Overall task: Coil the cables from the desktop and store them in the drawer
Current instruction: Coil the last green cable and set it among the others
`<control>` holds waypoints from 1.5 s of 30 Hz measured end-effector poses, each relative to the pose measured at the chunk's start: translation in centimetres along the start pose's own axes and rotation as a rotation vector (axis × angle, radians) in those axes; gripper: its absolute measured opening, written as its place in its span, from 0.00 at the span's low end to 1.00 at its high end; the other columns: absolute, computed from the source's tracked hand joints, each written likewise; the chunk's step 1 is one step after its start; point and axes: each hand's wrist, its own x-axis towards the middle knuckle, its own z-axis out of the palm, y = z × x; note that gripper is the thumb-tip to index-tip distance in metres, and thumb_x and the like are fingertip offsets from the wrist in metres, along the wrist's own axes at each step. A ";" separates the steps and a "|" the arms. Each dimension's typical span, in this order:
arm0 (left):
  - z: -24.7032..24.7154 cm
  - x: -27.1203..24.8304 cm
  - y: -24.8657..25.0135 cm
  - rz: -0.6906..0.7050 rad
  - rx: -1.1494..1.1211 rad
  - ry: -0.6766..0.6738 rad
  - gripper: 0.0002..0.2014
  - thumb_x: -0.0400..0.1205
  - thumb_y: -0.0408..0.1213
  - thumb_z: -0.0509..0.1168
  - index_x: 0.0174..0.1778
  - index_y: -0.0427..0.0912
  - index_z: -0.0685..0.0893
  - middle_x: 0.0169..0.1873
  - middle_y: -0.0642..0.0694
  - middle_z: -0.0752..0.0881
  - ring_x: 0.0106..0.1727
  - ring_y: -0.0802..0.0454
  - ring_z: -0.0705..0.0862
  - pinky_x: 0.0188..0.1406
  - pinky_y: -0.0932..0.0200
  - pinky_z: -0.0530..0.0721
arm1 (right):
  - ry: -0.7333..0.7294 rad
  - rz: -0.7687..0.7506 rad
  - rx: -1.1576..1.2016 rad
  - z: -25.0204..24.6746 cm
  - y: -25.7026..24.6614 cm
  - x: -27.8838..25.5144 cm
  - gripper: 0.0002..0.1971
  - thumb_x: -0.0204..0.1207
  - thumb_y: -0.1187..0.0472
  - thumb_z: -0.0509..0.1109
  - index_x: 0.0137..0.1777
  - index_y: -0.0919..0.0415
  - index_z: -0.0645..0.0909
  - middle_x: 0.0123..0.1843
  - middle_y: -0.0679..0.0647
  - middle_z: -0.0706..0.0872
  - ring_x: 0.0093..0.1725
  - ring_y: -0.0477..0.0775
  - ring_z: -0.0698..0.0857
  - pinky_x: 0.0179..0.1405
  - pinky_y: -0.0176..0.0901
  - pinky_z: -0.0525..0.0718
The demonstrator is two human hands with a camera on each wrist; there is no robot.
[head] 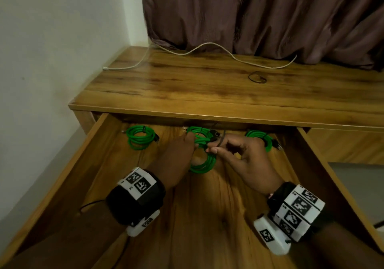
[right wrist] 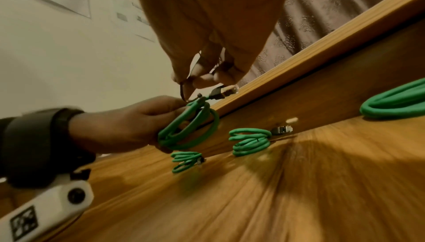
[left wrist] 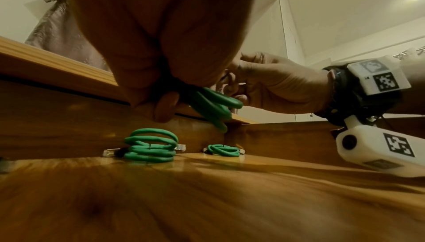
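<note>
green, springy and light, the coiled cable [head: 202, 160] hangs over the open drawer [head: 108, 164]; we judge it will unwind unless bunched. our left hand [head: 178, 154] grips its loops, our right hand [head: 239, 156] pinches a dark band [right wrist: 184, 91]. three tied coils lie on smooth wood; a white cable [head: 207, 47] waits on the desktop [head: 187, 85].

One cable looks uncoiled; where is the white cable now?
In the head view the white cable lies loose along the back of the desktop, by the curtain, behind the rubber band.

White wall [head: 52, 40], brown curtain [head: 270, 15]
</note>
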 end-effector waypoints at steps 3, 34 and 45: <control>0.2 -0.3 0.5 0.033 -0.029 -0.052 0.18 0.91 0.35 0.62 0.76 0.41 0.71 0.69 0.40 0.82 0.70 0.43 0.83 0.56 0.58 0.77 | 0.006 -0.016 -0.030 0.7 -0.1 -0.2 0.05 0.80 0.64 0.80 0.50 0.63 0.86 0.47 0.46 0.93 0.49 0.45 0.93 0.45 0.46 0.90; 1.3 -0.8 0.6 0.032 -0.676 0.017 0.30 0.85 0.58 0.47 0.82 0.52 0.73 0.54 0.43 0.89 0.54 0.48 0.88 0.60 0.39 0.85 | -0.002 -0.290 -0.781 0.1 -2.2 -0.2 0.05 0.75 0.50 0.78 0.42 0.43 0.84 0.58 0.49 0.81 0.55 0.54 0.73 0.49 0.50 0.60; 1.0 -0.7 0.4 0.181 -0.605 0.143 0.07 0.95 0.40 0.51 0.53 0.46 0.70 0.40 0.45 0.79 0.38 0.52 0.78 0.44 0.41 0.78 | -0.031 -0.147 -0.385 0.2 -1.7 0.1 0.03 0.79 0.58 0.79 0.47 0.50 0.87 0.53 0.39 0.84 0.55 0.52 0.80 0.51 0.59 0.77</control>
